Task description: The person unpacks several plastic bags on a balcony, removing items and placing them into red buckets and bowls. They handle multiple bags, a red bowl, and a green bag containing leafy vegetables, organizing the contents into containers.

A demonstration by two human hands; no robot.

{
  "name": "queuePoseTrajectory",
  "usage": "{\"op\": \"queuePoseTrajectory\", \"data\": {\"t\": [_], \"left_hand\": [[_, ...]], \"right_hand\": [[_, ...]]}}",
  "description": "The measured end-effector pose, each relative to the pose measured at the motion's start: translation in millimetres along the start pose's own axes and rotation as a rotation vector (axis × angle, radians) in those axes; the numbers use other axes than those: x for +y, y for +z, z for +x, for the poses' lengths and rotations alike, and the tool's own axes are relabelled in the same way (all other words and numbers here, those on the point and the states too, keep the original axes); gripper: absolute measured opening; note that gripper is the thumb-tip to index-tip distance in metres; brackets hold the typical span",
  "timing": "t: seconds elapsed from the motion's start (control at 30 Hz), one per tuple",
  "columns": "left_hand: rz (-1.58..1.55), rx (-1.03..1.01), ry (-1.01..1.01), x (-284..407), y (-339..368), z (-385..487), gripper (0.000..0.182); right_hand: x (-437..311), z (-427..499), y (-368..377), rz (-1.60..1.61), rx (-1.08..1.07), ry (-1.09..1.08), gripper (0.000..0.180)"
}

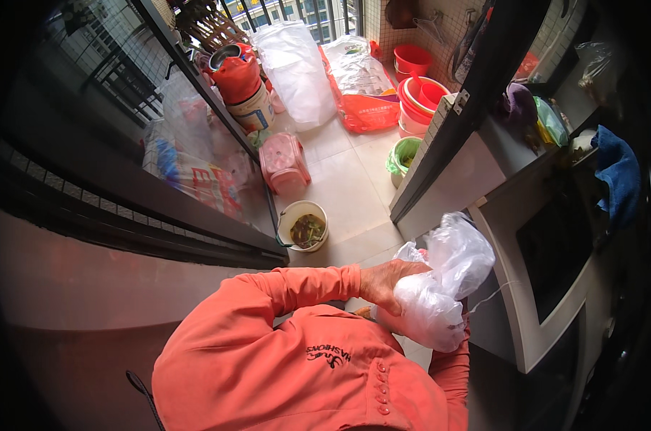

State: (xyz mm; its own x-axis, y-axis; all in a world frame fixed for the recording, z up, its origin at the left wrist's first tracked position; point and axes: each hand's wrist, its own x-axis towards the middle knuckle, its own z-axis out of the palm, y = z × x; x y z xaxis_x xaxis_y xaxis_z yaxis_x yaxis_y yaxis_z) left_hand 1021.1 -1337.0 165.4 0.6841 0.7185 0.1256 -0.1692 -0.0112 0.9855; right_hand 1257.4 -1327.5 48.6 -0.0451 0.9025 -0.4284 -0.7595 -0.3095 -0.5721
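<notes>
A bundle of crumpled translucent white plastic bags (430,301) is in front of my body, right of the picture's middle. My left hand (388,284) grips it from the left, fingers curled around the plastic. My right hand (364,312) is nearly all hidden under the bundle and the left forearm; only a small part of it shows, so its grip cannot be made out. A thin strand hangs off the bundle to the right. Below and to the left, on the floor, stands a white bucket (303,226) with murky liquid and green scraps in it.
A pink plastic stool (284,161) stands beyond the bucket. Dark door frames (438,156) flank the opening to a balcony with red buckets (413,60), a green-lined bin (402,156) and large plastic sacks (298,75). At right is a cabinet with a blue cloth (618,178).
</notes>
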Motion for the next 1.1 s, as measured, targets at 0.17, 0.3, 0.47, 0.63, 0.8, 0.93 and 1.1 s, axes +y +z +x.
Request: {"op": "queuePoseTrajectory", "data": {"t": [0.17,0.3,0.47,0.63,0.8,0.93,1.1], "left_hand": [[0.192,0.171,0.118,-10.1,3.6,-1.7,0.102],[0.314,0.307,0.280,-4.9,5.9,4.9,0.102],[0.395,0.118,0.228,-26.1,-0.1,-3.2,0.089],[0.076,0.232,0.208,3.6,-9.6,-8.4,0.072],[0.386,0.314,0.342,16.5,-12.2,-12.0,0.081],[0.331,0.213,0.228,8.5,-6.0,-13.8,0.089],[0.388,0.056,0.191,-24.7,-7.0,-5.6,0.087]], "right_hand": [[1.0,7.2,0.1,0.001,0.007,0.010,0.049],[-1.4,8.5,-5.4,0.003,0.023,-0.010,0.045],[-3.3,12.9,-12.7,0.004,0.043,-0.026,0.042],[-13.6,14.6,-25.3,-0.019,0.088,-0.068,0.039],[-23.0,18.6,-42.6,-0.038,0.154,-0.116,0.037],[-48.6,29.2,-24.9,-0.196,0.065,-0.089,0.034],[-75.4,54.3,5.2,-0.304,0.038,-0.043,0.029]]}}
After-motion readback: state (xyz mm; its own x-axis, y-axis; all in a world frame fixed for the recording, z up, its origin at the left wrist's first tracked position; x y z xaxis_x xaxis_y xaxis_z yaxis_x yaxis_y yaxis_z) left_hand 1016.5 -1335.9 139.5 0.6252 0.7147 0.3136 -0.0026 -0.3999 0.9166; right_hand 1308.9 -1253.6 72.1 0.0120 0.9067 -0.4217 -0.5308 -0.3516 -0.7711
